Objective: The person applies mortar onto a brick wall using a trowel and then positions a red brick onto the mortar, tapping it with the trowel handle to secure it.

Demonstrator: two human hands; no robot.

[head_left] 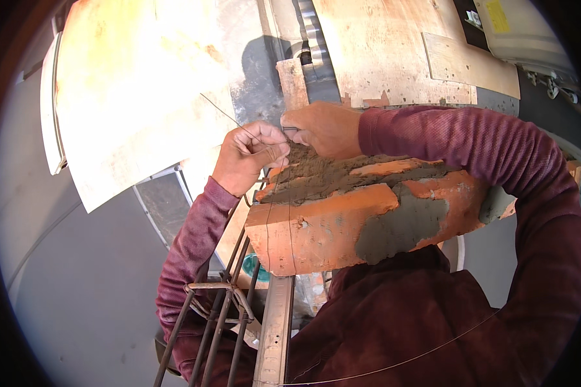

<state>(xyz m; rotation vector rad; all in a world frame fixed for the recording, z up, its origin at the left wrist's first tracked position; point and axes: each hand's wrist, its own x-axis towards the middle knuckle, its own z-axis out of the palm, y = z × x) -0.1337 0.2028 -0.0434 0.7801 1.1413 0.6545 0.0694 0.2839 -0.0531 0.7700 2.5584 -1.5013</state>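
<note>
My left hand (248, 155) is closed in a pinch on a thin dark string (219, 108), whose free end sticks out up and to the left. Close beside it, my right hand (323, 131) is curled shut on a short thin metal pin (290, 128); its exact kind is hard to make out. Both hands are over the left end of an orange brick wall (323, 226) topped with rough wet mortar (332, 173). Thin strands of string hang down the face of the wall below my fingers. Grey mortar (403, 226) is smeared over part of that face.
Tied steel rebar (223, 309) and an upright metal channel (275, 329) stand below the wall's left end. Wooden boards (387, 51) lie beyond the wall, with a bright sheet (129, 97) at left. A pale container (529, 35) is at the far right.
</note>
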